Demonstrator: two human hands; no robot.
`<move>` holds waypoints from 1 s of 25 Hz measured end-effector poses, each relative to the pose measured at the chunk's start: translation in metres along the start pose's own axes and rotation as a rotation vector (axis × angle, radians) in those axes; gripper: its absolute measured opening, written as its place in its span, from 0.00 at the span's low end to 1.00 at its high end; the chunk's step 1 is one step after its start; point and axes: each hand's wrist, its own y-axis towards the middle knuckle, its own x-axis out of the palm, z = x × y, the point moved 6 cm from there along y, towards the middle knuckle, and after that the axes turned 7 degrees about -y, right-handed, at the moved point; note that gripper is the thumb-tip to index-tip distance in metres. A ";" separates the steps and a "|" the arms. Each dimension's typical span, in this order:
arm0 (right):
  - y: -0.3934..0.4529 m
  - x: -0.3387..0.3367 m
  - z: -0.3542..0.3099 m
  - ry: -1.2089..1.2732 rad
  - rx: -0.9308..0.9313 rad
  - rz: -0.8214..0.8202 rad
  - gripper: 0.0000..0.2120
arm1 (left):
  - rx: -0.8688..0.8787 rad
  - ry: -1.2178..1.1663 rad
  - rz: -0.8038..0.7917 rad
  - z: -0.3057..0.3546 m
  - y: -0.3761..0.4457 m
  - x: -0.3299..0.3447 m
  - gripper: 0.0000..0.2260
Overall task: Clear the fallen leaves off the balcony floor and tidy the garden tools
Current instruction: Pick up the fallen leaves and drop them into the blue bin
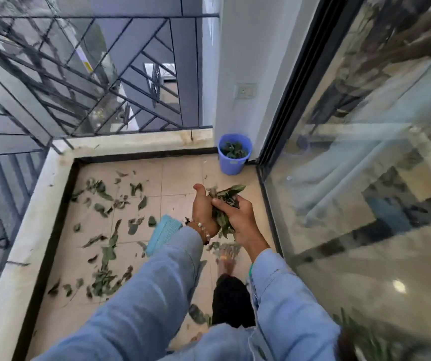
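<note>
A bunch of green leaves (224,201) is clamped between my two hands above the tiled balcony floor (180,178). My left hand (204,212), with a bead bracelet at the wrist, presses the bunch from the left, thumb up. My right hand (240,217) curls its fingers round the bunch from the right. Several loose leaves (105,254) lie scattered over the floor to the left and below. A blue bucket (234,162) holding leaves stands in the far corner, ahead of my hands.
A light-blue flat object (163,234) lies on the floor just left of my left wrist. A low stone kerb (26,225) and black metal railing (79,74) bound the left and far sides. A glass sliding door (352,165) runs along the right. My foot (228,259) is below my hands.
</note>
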 end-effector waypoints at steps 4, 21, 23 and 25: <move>0.127 -0.010 -0.038 -0.046 0.028 -0.024 0.05 | 0.073 -0.085 0.032 0.056 0.082 0.076 0.24; 0.499 -0.033 -0.079 0.243 0.422 0.122 0.14 | 0.022 0.258 0.147 0.201 0.388 0.217 0.13; 0.538 -0.036 -0.066 0.238 0.443 0.139 0.17 | 0.003 0.369 0.153 0.208 0.430 0.225 0.13; 0.587 -0.042 -0.047 0.204 0.455 0.155 0.16 | -0.005 0.455 0.186 0.211 0.484 0.226 0.15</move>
